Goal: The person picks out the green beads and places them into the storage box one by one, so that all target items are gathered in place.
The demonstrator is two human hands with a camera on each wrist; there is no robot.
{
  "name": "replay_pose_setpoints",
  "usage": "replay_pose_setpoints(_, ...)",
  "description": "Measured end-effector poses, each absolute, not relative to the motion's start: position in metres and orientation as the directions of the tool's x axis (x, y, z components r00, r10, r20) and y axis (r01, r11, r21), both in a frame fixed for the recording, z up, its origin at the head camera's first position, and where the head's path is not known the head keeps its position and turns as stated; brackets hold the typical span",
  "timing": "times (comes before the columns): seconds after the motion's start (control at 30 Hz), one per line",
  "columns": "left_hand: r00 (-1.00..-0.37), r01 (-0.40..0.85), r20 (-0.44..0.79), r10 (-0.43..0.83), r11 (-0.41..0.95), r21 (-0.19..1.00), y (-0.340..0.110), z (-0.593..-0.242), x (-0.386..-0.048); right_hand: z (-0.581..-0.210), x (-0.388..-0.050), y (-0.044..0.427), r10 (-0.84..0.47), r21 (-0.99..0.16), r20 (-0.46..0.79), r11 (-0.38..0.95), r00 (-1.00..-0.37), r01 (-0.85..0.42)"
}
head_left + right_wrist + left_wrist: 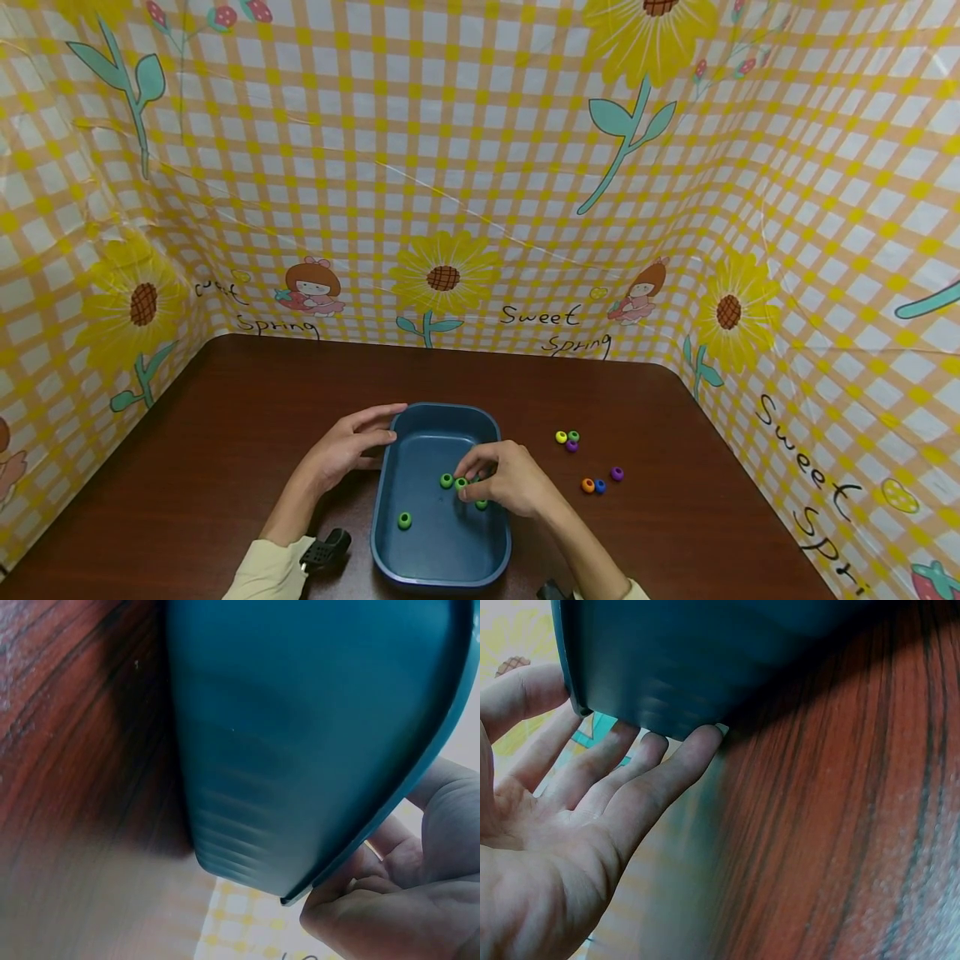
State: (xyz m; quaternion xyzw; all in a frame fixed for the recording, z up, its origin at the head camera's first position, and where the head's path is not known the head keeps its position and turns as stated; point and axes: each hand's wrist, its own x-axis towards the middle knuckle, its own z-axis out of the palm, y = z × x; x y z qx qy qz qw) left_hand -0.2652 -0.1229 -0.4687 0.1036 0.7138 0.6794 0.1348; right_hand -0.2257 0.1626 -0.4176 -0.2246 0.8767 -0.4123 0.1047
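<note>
A dark blue rectangular tray (427, 554) stands on the table, with several green beads in it. My left hand (347, 446) touches its left side, the fingers fairly straight; the left wrist view shows its fingertips (703, 739) against the outer wall. Reaching over the right rim, my right hand (510, 479) pinches a green bead (461, 484) between thumb and forefinger. Close to it are another green bead (446, 481) and one (482, 504) partly under the hand. A separate green bead (405, 521) lies toward the tray's front left. The right wrist view hides the pinched bead behind the tray wall (300, 735).
Right of the tray, a yellow bead (561, 437), a green bead (573, 436) and a purple bead (572, 447) sit together. Nearer are an orange bead (588, 485), a blue bead (600, 486) and another purple bead (617, 473). Checked cloth (480, 192) walls surround the brown table (300, 375).
</note>
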Motion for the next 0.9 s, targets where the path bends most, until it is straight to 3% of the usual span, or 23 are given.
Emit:
replay_pose_setpoints(0.7,-0.941,-0.042,-0.056,0.333,0.051,0.998,-0.1224,-0.4667,-0.2648,-0.4173,-0.227,0.1644,-0.489,-0.787,-0.003,0.54,-0.873,-0.299)
replay_pose_setpoints(0.9,-0.935,-0.031,-0.05,0.351,0.06,0.998,-0.1252,-0.4657,-0.2638,-0.414,-0.2292,0.1709,-0.477,-0.839,-0.027,0.489,-0.878,-0.24)
